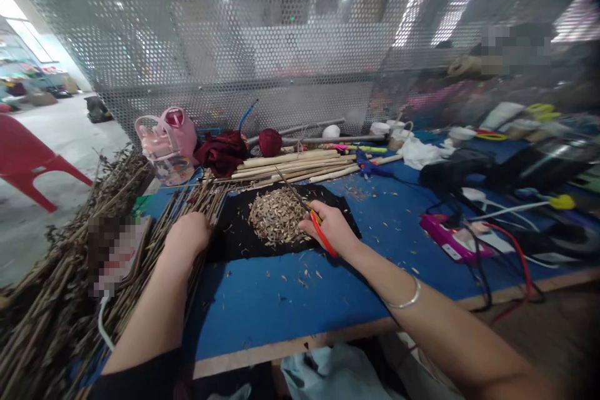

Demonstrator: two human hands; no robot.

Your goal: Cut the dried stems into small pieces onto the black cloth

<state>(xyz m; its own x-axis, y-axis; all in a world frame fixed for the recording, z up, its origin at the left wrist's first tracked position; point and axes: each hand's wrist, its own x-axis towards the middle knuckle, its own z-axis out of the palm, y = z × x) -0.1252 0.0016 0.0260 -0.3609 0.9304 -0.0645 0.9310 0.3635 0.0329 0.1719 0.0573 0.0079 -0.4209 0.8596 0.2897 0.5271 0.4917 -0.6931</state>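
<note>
My right hand (335, 228) is closed round the orange-handled scissors (323, 234). Their blades point away and to the left, over a heap of short cut stem pieces (276, 215). The heap lies on a black cloth (234, 240) on the blue tabletop. To the left, my left hand (188, 234) is curled shut at a bundle of thin dried stems (162, 225). Its fingertips are turned away from view, so how many stems it grips is hidden.
Dried plants (51, 287) cover the left side, with a phone (124, 256) on a white cable. Behind the heap lie pale sticks (295, 165), a dark red yarn ball (270, 142) and a blue glue gun (370, 165). A magenta power strip (452, 240) with cables lies right.
</note>
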